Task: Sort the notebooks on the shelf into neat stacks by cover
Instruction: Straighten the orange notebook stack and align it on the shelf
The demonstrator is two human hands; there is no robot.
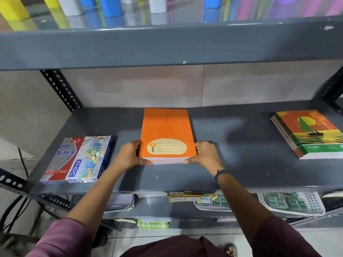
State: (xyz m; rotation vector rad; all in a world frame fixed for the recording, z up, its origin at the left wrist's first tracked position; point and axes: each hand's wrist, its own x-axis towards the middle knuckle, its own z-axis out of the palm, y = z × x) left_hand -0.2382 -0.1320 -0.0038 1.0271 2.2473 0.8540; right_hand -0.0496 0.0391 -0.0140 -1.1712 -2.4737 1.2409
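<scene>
**Two-handed squaring of the orange stack: points of risk**

The left hand (130,154) and the right hand (206,154) each hold a clenched grip on the near corners of the orange notebook stack (167,134), fingers along the side edges and thumbs pressed against the front edge. The stack lies flat at mid-depth on the grey shelf (241,169), its label end toward the person; the lower copies show slightly proud of the top cover at the front edge, so alignment appears not quite complete.

Likely faults from here:
- Uneven pressure from the two hands could skew the stack or fan the lower copies sideways.
- Thumb pressure on the front edge may drive only the bottom copies back, leaving a stepped edge.
- The glossy covers probably slide easily, so an abrupt release could shift the top notebook.

Well apart to the right lies the sailboat-cover notebook stack (308,134), already slightly staggered along its left edge. To the left, near but not touching, rest the oil pastel boxes (79,160), which a sideways push could crowd.
</scene>
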